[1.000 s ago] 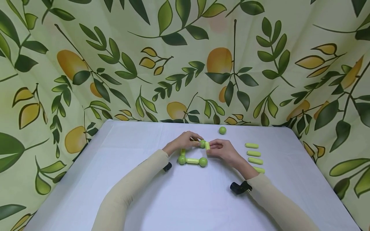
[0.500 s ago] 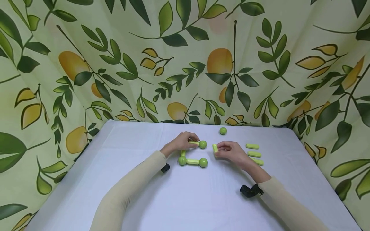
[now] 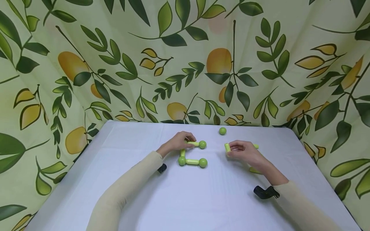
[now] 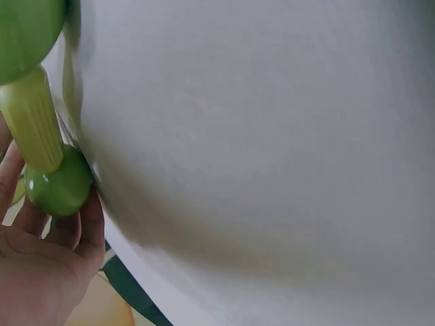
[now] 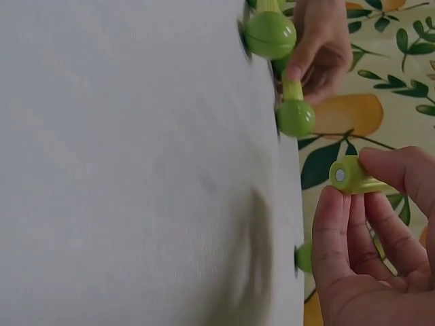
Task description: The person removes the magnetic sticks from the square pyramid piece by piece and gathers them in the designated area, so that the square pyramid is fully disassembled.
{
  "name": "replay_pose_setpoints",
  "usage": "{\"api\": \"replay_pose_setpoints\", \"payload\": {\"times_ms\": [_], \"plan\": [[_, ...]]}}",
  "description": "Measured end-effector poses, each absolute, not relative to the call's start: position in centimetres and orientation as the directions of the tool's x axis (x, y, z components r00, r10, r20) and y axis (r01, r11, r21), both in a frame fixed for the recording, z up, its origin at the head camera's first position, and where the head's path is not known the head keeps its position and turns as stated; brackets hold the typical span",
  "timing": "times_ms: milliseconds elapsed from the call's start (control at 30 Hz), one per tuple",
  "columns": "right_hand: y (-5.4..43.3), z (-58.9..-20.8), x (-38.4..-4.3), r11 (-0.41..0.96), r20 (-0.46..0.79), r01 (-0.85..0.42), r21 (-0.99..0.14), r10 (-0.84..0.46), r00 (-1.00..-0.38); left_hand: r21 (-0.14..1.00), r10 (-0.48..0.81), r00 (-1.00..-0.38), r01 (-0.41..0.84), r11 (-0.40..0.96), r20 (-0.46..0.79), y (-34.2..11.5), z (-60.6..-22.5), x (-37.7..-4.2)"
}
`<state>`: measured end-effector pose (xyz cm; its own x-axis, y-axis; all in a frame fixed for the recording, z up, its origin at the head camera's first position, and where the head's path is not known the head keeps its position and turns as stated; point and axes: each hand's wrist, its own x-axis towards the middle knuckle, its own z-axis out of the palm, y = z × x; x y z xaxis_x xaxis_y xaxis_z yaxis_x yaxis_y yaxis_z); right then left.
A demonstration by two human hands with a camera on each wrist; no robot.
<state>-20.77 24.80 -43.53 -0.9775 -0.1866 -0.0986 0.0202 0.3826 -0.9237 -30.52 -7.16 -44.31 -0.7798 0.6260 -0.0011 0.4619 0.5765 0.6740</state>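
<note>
Several green balls and yellow-green building rods form a C-shaped frame (image 3: 192, 162) on the table, its gap facing right. My left hand (image 3: 178, 141) holds the frame at its far left corner. In the left wrist view the fingers curl at the corner ball (image 4: 61, 187); the head view hides that ball, with the thumb along the far rod (image 3: 193, 144). That rod ends in another ball (image 3: 202, 144). My right hand (image 3: 244, 150), off to the right and apart from the frame, pinches a single rod (image 5: 350, 174) between thumb and fingers. A silvery disc shows in its end.
Behind the frame lies a loose green ball (image 3: 222, 131). Loose rods (image 3: 255, 170) lie on the right, partly covered by the right hand. A white cloth covers the table (image 3: 185, 199), and a leaf-patterned curtain (image 3: 185, 64) hangs behind and beside it.
My right hand has moved right with its rod, away from the frame's far right ball. My left hand has slid slightly left along the far rod. The frame stays put.
</note>
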Motion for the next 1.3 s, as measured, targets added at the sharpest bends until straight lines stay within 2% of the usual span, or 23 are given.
{"api": "replay_pose_setpoints", "payload": {"times_ms": [500,800,1300], "plan": [[30.4,-42.7,-19.3,0.397,-0.078,-0.005,-0.918,-0.193,-0.978,0.654,0.603,-0.798,0.455,0.605,-0.002,-8.4,-44.3,-30.6],[33.6,-42.6,-18.8,0.494,0.012,-0.105,-0.863,-0.188,-0.982,0.660,0.605,-0.796,0.447,0.604,-0.014,-8.6,-44.1,-30.6],[38.0,-43.6,-19.1,0.559,0.176,-0.254,-0.789,-0.191,-0.966,0.672,0.610,-0.792,0.438,0.597,-0.025,-8.6,-44.1,-30.4]]}}
